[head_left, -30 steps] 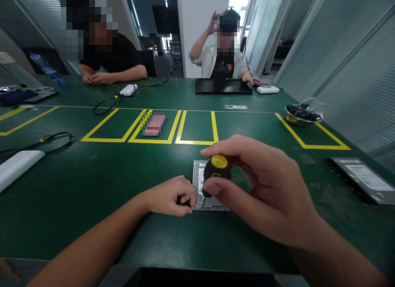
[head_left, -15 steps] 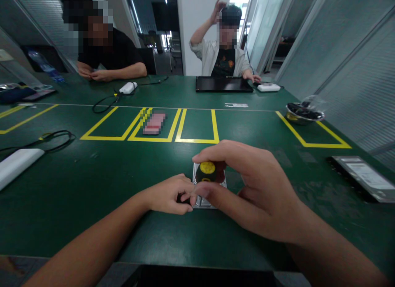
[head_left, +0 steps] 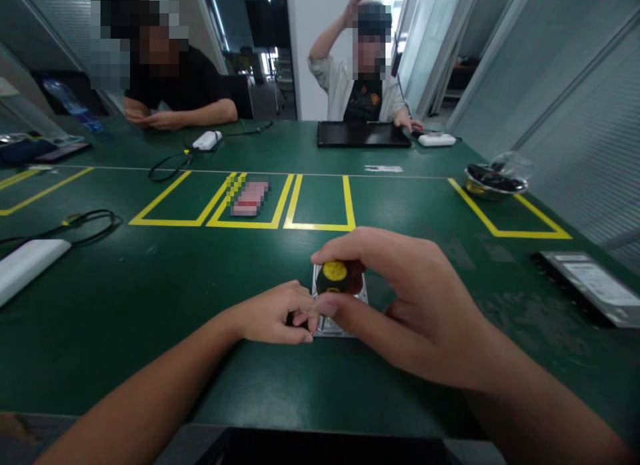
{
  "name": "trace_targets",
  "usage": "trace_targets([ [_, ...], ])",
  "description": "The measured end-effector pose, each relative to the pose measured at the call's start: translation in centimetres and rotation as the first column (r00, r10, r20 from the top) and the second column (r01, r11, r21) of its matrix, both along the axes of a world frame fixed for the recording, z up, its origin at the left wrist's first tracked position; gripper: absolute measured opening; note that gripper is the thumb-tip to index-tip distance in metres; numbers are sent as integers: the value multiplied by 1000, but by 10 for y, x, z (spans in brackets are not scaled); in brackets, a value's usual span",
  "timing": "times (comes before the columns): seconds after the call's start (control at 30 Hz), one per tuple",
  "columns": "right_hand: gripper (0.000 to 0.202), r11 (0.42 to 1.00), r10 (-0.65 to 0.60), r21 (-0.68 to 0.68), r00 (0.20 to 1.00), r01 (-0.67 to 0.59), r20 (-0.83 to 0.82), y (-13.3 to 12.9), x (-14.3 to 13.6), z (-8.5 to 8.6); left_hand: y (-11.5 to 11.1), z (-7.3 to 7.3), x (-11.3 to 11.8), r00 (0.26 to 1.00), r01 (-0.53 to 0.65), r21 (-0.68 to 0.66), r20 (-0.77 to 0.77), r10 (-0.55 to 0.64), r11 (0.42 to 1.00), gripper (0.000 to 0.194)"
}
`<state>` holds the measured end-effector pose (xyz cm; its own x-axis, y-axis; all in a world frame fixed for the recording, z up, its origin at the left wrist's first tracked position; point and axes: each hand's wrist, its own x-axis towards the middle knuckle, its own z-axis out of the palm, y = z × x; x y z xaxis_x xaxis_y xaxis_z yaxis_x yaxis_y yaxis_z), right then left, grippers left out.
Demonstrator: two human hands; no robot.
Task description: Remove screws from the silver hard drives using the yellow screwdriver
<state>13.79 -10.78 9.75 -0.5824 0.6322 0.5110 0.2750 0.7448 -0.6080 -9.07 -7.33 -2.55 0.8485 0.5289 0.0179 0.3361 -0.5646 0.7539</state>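
My right hand [head_left: 400, 305] is closed around the dark handle of a screwdriver [head_left: 334, 275], whose round yellow end cap points up towards me. Its shaft and tip are hidden below the handle and fingers. Directly beneath lies a silver hard drive [head_left: 334, 326], mostly covered by the hands. Fingers curled, my left hand [head_left: 277, 313] grips the drive's left edge. Something black shows between its thumb and fingers, too shadowed to name.
Another hard drive [head_left: 595, 285] lies at the right. Behind it stands a metal bowl [head_left: 495, 183] of dark items. Yellow tape [head_left: 320, 227] marks the green table. A pink pixelated object [head_left: 250, 198] and a white power bank-like box [head_left: 30, 268] lie left. Two people sit opposite, near a black tray [head_left: 364, 135].
Both hands stay nearly in place, with the screwdriver still over the hard drive. The view has tilted very slightly. Opposite, the person on the right shifts their raised hand a little.
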Motion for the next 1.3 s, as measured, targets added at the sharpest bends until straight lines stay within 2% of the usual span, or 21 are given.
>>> trace_targets([
  [0.3, 24, 998, -44, 47, 999, 44, 0, 0, 8, 4, 1, 5, 1, 999, 20, -36, -41, -22, 999, 17],
  [0.5, 25, 997, -56, 46, 998, 57, -8, -2, 10, 5, 3, 5, 0, 999, 36, -60, -7, -36, 998, 19],
  [0.8, 25, 998, -30, 54, 999, 31, -21, -3, 10, 7, 4, 4, -1, 999, 36, -46, 25, -35, 998, 17],
  [0.93, 24, 998, -32, 53, 999, 32, -17, -3, 10, 7, 2, 3, 0, 999, 0, -40, 40, 1, 999, 19],
  [1.3, 22, 998, -20, 54, 1000, 21, -4, -2, 9, 5, 0, 2, 1, 1000, -4, -14, 12, 4, 1000, 15],
])
